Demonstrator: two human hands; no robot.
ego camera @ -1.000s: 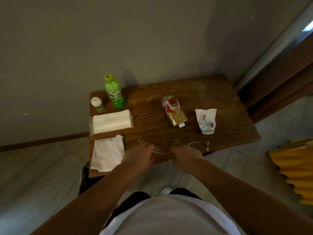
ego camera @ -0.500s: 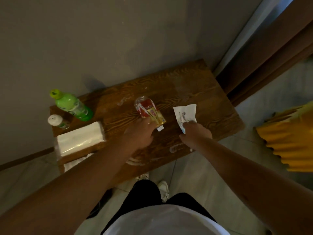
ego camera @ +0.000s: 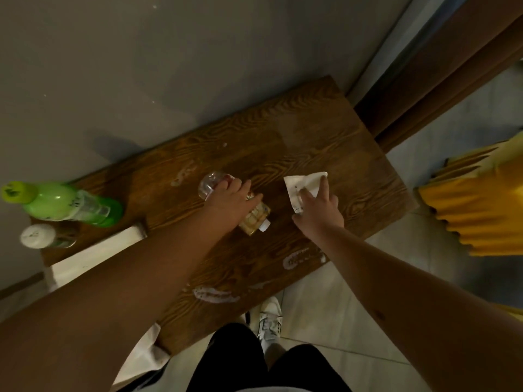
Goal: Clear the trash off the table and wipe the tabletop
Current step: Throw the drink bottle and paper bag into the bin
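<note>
Head view: the empty bottle [ego camera: 249,213] is lying on its side near the middle of the surface [ego camera: 325,142], cap end pointing toward the person. The left hand [ego camera: 229,202] is lying over it, and its grip is closing around the bottle body; how firmly cannot be told, since the fingers are hiding the contact line. Just to the right, apart from the bottle, the white wrapper [ego camera: 304,183] is lying flat, and the right hand [ego camera: 319,207] is pressing on it with spread, straight fingers, so that grip is wide and is not yet pinching anything.

Risks from this position:

- The bottle is round and looks smooth. If the left grip is closing only partway, the bottle is likely to be rolling toward the near edge and dropping to the floor.
- The wrapper is thin and light. Flat fingers are likely to be sliding it rather than lifting it; it may be skidding off the right edge of the surface.
- White smears [ego camera: 297,257] are marking the near side of the surface. Dragging either item through them would be spreading residue before wiping.

Farther left, a green bottle [ego camera: 68,203] is standing near the wall, with a small white-capped jar [ego camera: 42,236] just beside it and a tissue pack [ego camera: 93,256] partly hidden under the left forearm. A wide backward sweep of that arm is likely to be knocking these over.
</note>
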